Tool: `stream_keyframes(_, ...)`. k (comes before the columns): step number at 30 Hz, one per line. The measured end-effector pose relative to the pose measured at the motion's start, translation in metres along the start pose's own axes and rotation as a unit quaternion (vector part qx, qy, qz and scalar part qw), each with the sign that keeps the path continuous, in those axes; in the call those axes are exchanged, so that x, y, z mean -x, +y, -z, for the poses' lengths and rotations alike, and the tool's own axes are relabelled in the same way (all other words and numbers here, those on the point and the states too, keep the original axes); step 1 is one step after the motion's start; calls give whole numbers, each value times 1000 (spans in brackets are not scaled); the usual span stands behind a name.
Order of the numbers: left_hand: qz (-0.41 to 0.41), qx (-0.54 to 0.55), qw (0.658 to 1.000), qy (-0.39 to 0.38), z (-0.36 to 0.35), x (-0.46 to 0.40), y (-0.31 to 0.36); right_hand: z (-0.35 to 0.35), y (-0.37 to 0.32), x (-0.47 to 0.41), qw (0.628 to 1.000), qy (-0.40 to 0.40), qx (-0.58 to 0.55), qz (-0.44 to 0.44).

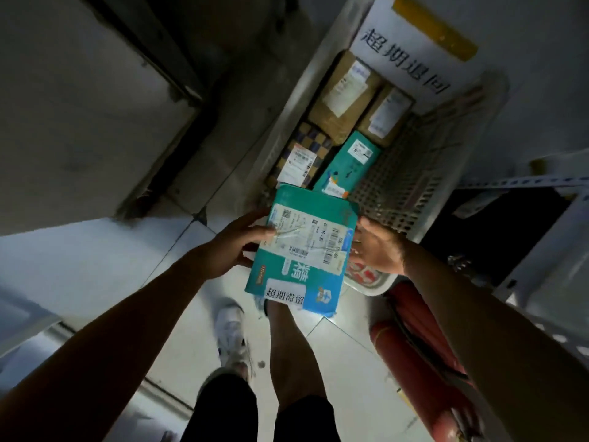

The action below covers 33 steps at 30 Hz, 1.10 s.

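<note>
Teal carton (306, 247): flat, rectangular, glossy printed card with a taped white shipping label (label face up). It is held in the air above the tiled floor (95, 256), its long axis running away from the person, far short end just over the near rim of a crate. Left hand (236, 247) grips the left long edge, thumb on top; right hand (379, 250) clasps the right edge. White plastic crate (287, 100), perforated: brown, checked and teal parcels (344, 97) packed along its left side, mesh showing to their right.
</note>
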<state>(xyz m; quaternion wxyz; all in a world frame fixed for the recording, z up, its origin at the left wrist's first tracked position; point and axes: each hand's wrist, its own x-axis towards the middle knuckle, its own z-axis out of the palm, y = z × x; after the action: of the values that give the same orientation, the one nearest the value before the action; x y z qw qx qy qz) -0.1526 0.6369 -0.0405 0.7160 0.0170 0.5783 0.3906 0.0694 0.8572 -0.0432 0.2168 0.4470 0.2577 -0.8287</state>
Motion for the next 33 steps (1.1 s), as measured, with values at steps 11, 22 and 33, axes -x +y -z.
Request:
stream_keyframes(11, -46, 29, 998, -13, -6, -84, 84, -1, -4, -31, 973, -19, -203, 106)
stream_keyframes(22, -25, -8, 1000, -7, -16, -193, 172, 11, -67, -76, 888, 163, -371, 217)
stream_keyframes(33, -343, -542, 746, 180, 10, -257, 244, 50, -160, -159, 867, 273, -318, 269)
